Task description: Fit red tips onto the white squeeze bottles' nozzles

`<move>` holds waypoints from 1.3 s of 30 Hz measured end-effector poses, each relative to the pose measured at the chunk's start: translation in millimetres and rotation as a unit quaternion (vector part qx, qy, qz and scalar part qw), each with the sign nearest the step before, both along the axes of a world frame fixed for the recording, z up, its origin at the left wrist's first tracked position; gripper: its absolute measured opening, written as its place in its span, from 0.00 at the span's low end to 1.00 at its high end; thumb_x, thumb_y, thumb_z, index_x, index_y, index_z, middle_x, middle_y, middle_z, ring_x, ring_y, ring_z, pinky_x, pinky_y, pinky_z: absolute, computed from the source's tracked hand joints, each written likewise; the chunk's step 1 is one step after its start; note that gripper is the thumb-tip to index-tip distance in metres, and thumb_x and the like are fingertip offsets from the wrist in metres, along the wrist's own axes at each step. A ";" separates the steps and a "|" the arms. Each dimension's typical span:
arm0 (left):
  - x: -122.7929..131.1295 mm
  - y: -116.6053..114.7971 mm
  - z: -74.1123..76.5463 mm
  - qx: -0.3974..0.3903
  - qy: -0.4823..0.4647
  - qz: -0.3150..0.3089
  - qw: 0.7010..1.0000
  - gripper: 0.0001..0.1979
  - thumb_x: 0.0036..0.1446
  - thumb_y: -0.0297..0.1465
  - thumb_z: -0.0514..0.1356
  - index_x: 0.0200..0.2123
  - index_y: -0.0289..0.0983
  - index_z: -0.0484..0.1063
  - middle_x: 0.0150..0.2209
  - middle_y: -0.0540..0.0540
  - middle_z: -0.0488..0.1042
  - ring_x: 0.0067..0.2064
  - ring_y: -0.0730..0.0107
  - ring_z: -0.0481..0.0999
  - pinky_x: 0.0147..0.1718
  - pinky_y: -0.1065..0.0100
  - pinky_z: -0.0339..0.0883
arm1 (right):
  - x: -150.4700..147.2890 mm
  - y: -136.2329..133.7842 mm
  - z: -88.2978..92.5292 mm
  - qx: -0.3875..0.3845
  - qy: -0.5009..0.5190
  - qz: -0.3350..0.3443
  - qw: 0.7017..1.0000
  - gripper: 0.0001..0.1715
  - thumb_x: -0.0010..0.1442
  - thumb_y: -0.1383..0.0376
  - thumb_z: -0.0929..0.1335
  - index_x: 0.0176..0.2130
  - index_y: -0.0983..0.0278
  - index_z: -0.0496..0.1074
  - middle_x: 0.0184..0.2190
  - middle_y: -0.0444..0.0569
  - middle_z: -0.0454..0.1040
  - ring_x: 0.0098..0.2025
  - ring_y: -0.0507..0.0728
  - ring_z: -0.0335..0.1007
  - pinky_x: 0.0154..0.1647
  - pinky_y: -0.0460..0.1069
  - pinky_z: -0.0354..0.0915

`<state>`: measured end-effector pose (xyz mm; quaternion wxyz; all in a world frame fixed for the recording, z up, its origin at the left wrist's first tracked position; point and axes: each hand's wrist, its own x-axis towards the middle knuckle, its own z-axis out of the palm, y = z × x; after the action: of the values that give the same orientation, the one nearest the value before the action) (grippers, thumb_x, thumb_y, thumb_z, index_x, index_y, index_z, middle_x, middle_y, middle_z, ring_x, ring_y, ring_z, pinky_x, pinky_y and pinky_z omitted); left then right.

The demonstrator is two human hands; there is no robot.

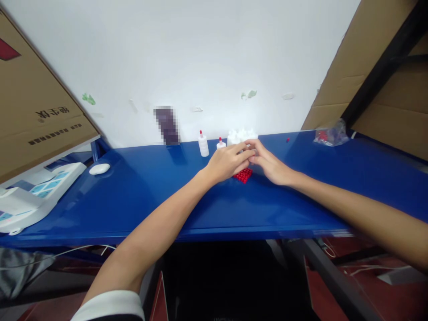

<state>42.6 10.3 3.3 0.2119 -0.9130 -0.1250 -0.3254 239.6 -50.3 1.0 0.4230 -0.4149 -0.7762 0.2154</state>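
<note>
My left hand (228, 161) and my right hand (271, 166) meet over the blue table, fingers bent and overlapping. Whatever is between the fingertips is hidden. Just below my left fingers lies a tight block of small red caps (243, 175), partly covered by that hand. Behind the hands stands a group of small white bottles (242, 134), their lower parts blocked from sight. To the left, one white squeeze bottle with a red tip (203, 146) stands upright. Another red-tipped bottle (220, 144) is nearer my left hand and partly hidden by it.
On the blue table (133, 200), a white device with blue panels (50, 189) and a white rounded object (99, 169) sit at left. A clear bag with red pieces (331, 133) lies at back right. One red piece (288, 140) is near the wall. Cardboard (43, 98) stands left.
</note>
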 end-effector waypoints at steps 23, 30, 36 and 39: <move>4.2 -4.6 -5.7 -0.198 -0.085 -0.018 0.976 0.13 0.74 0.34 0.51 0.53 0.38 0.72 0.34 0.48 0.83 0.29 0.74 0.78 0.29 0.70 0.66 | 0.0 4.0 -2.2 -0.077 0.096 0.040 0.992 0.27 0.71 0.50 0.62 0.63 0.58 0.62 0.39 0.47 0.69 0.38 0.59 0.66 0.45 0.58 0.67; -9.2 24.2 7.7 -0.300 -0.379 0.089 0.871 0.11 0.71 0.41 0.56 0.42 0.40 0.72 0.19 0.56 0.64 0.22 0.74 0.65 0.28 0.69 0.64 | 11.7 15.6 4.7 -0.086 0.085 -0.105 0.987 0.20 0.62 0.57 0.68 0.53 0.61 0.72 0.23 0.41 0.64 0.29 0.58 0.64 0.37 0.55 0.62; -25.4 44.3 8.4 -0.327 -0.377 0.127 0.857 0.11 0.70 0.41 0.57 0.41 0.41 0.73 0.17 0.56 0.63 0.21 0.73 0.64 0.26 0.69 0.60 | 12.1 20.7 2.2 -0.103 0.051 -0.162 0.980 0.18 0.59 0.60 0.68 0.49 0.60 0.73 0.18 0.41 0.66 0.22 0.58 0.64 0.29 0.55 0.60; -25.3 45.6 5.1 -0.347 -0.339 0.123 0.866 0.09 0.70 0.39 0.57 0.42 0.40 0.73 0.18 0.55 0.67 0.22 0.72 0.68 0.26 0.68 0.60 | 11.2 24.4 -0.8 -0.098 0.014 -0.143 0.985 0.22 0.60 0.61 0.67 0.54 0.61 0.72 0.17 0.40 0.68 0.21 0.58 0.65 0.31 0.56 0.62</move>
<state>17.3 55.9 8.5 -0.1361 -0.7382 -0.4052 -0.5218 250.9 -25.8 0.2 0.4175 -0.5583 -0.6781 0.2330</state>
